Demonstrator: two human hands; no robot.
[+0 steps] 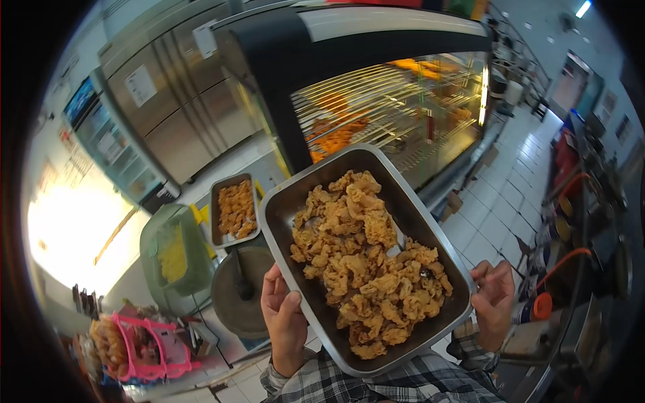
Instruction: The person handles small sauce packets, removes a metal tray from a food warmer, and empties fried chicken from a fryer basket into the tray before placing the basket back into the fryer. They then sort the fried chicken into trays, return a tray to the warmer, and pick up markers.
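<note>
A deep metal tray (308, 310) filled with golden fried pieces (366, 258) is held up in front of my body, tilted in view. My left hand (285, 324) grips its left rim, with the thumb on the edge and the fingers below. On the right side, my right hand (492, 301) holds the rim near the lower right corner with curled fingers. A metal utensil shows partly among the pieces, mostly buried. Just beyond the tray stands a lit glass display warmer (269, 80) with wire racks and orange fried food inside.
At the left are a smaller tray of fried pieces (236, 208), a green tub (156, 258) with yellow contents, a round dark stone-like dish (235, 312) and a pink basket (158, 346). Steel refrigerators (181, 101) stand behind. A cooking counter runs along the right, beside a tiled aisle.
</note>
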